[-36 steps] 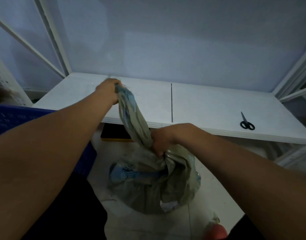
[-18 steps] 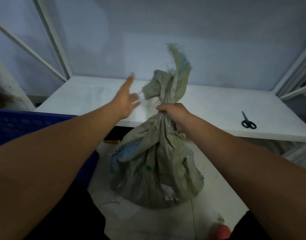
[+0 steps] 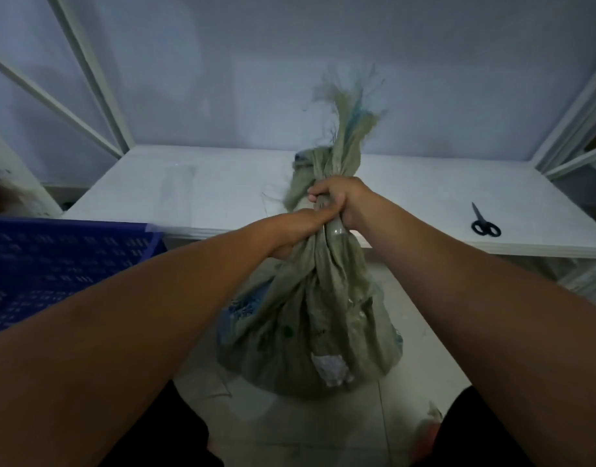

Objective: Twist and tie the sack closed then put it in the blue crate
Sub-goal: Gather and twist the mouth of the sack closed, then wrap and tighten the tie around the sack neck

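A grey-green woven sack (image 3: 310, 318) stands full on the tiled floor in front of me. Its neck is bunched and twisted, and a frayed end sticks up above it. My right hand (image 3: 340, 200) is clenched around the neck from the right. My left hand (image 3: 300, 230) grips the neck just below and to the left, touching the right hand. The blue crate (image 3: 57, 264), with slotted plastic walls, sits at the left, beside my left forearm.
A low white table (image 3: 222, 190) runs across behind the sack. Black scissors (image 3: 485, 225) lie on its right part. White metal frame bars (image 3: 87, 72) rise at both sides. A small scrap (image 3: 431, 419) lies on the floor at the lower right.
The left hand let go of the sack's end, swung open, then came back and closed on the neck under the right hand. The sack was pulled upright and higher.
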### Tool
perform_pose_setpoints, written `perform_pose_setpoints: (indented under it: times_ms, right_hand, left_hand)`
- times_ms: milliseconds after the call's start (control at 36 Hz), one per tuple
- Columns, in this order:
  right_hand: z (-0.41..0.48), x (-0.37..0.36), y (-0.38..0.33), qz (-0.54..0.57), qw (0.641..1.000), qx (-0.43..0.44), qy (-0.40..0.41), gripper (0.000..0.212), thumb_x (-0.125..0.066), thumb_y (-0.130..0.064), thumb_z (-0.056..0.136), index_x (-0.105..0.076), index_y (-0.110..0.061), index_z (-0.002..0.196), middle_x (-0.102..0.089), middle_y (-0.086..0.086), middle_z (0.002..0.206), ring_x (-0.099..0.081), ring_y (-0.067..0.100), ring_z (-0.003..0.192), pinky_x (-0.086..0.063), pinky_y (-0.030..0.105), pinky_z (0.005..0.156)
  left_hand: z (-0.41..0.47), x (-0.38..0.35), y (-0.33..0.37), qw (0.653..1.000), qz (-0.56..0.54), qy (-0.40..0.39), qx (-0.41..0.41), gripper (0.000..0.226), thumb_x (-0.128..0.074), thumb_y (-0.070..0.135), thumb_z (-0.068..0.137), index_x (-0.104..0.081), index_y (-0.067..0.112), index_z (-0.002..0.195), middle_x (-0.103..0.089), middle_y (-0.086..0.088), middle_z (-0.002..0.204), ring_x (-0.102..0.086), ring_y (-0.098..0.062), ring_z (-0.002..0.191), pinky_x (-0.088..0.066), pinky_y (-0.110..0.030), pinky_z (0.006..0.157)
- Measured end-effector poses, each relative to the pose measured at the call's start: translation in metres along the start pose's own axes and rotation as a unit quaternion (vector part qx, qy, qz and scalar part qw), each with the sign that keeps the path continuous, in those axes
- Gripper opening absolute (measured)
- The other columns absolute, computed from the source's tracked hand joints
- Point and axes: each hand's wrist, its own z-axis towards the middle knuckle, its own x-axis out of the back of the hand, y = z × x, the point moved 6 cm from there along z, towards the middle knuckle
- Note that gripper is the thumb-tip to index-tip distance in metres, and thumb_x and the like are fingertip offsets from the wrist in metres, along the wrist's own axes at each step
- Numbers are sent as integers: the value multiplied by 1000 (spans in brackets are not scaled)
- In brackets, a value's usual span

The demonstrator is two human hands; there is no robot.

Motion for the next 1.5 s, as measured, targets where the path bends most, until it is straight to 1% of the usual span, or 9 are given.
perform_pose_setpoints:
  times_ms: [333, 583, 722, 833, 917, 1056, 1139, 1306, 1500]
  right_hand:
    - [14, 3, -14, 62, 997, -31, -34, 18, -56, 0, 95, -60, 0, 78, -59, 8, 45, -57, 17, 35, -53, 22, 41]
    - [33, -7, -20, 98, 995, 10, 27, 36, -70, 1, 73, -71, 3, 110, -75, 20, 92, -73, 35, 73, -62, 51, 61]
    - [57, 4, -7, 98, 993, -17, 67, 29, -70, 3, 77, -67, 5, 106, -64, 12, 74, -62, 27, 60, -58, 37, 58]
    - [99, -6, 2, 110, 992, -26, 60, 38, -70, 4, 71, -69, 5, 109, -64, 14, 70, -64, 29, 61, -61, 57, 72]
    - [115, -18, 9, 101, 993, -30, 54, 29, -68, 5, 71, -68, 4, 100, -61, 12, 63, -60, 25, 51, -61, 44, 60]
    - [141, -35, 12, 103, 993, -19, 58, 12, -66, 10, 74, -62, -1, 76, -56, 11, 59, -53, 21, 46, -51, 31, 59]
    - [157, -41, 17, 116, 992, -18, 49, 19, -68, 10, 66, -65, -1, 82, -58, 9, 61, -54, 20, 45, -53, 30, 58]
    - [171, -45, 24, 123, 991, -19, 44, 38, -72, 7, 65, -70, 7, 103, -66, 13, 77, -62, 25, 59, -62, 42, 69]
    - [170, -39, 24, 144, 988, -24, 50, 30, -69, 3, 71, -66, 2, 101, -63, 10, 72, -59, 24, 60, -61, 43, 74]
  left_hand:
    - [7, 2, -10, 999, 23, -22, 14, 43, -73, 34, 87, -63, 8, 120, -71, -15, 109, -71, -29, 93, -58, -38, 88]
    - [2, 57, 12, 988, -127, 77, -45, 44, -68, 43, 80, -70, 12, 110, -63, -14, 110, -57, -29, 100, -46, -44, 97]
    - [0, 168, 22, 960, -138, 241, -28, 53, -62, 53, 87, -62, 12, 121, -62, -11, 126, -59, -26, 110, -46, -41, 105]
    - [7, 257, 0, 885, 151, 437, 59, 29, -71, 22, 89, -65, -1, 106, -63, -17, 116, -61, -30, 104, -53, -38, 91]
    - [13, 300, -29, 797, 309, 505, 120, 20, -64, 11, 89, -52, 3, 74, -65, -18, 104, -63, -35, 104, -49, -31, 77]
    - [20, 326, -66, 701, 451, 517, 194, 53, -57, 36, 91, -43, 11, 136, -35, -16, 149, -28, -39, 139, -18, -56, 115]
    - [33, 323, -58, 648, 541, 532, 72, 56, -43, 44, 100, -40, 13, 147, -27, -14, 159, -18, -33, 149, -7, -56, 120]
    - [76, 287, -40, 684, 581, 439, -39, 66, -30, 54, 102, -35, 12, 153, -25, -10, 163, -17, -24, 152, -6, -45, 124]
    - [95, 276, -82, 735, 504, 427, 153, 86, -16, 64, 99, 2, 5, 158, 7, -16, 166, 6, -30, 153, 0, -49, 124]
